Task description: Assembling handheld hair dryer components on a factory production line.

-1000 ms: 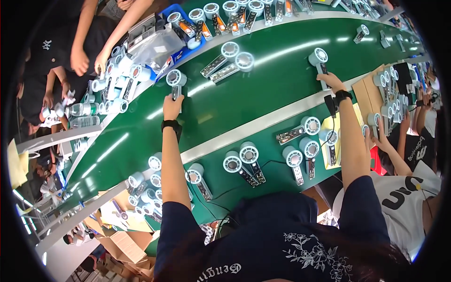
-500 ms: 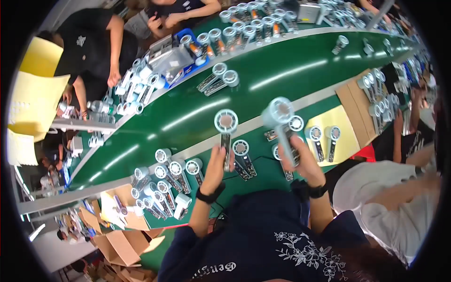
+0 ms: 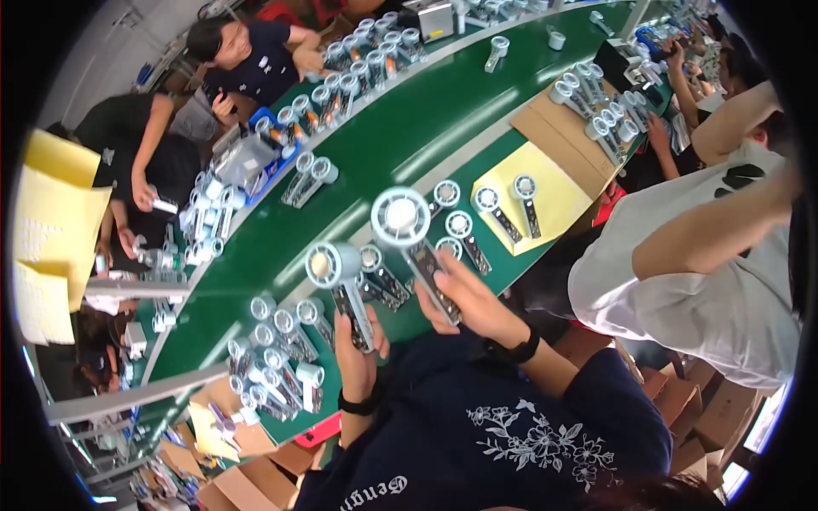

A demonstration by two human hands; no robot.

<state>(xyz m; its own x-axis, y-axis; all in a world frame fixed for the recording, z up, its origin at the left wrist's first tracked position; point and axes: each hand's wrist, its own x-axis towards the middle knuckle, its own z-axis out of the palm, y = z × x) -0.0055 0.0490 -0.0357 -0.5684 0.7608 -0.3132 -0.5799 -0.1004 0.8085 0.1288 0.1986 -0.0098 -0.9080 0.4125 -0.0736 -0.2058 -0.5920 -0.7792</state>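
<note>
Nearest to us, two bare hands each grip a pale blue handheld fan with a round slotted head. The left hand (image 3: 358, 351) has its fingers wrapped around the handle of one fan, the left-held fan (image 3: 352, 308), its head tilted up. The right hand (image 3: 473, 300) clasps the other, the right-held fan (image 3: 422, 262), thumb along the handle, its head higher and just beside the first. Both fans are raised over the near green worktable, between the person's chest and the belt.

We judge the step in hand to be bringing a pair of fans in to the near side, perhaps to look them over. The next move seems to call for a steady hold on both handles and a free spot, so that neither fan knocks its neighbours.

Just beyond, we find a crowded cluster of fans (image 3: 274, 353) to the left and, to the right, a yellow sheet (image 3: 562, 198) bearing two more. Past these runs the green belt (image 3: 405, 153), with a pair of loose fans (image 3: 308, 179) lying on it. On the far side, co-workers sit by a blue tray (image 3: 281, 174).

Compared with one second ago, we notice the hands, then stretched wide apart over the belt, are now drawn in close together, and the view has swung, so the belt slants more steeply.
</note>
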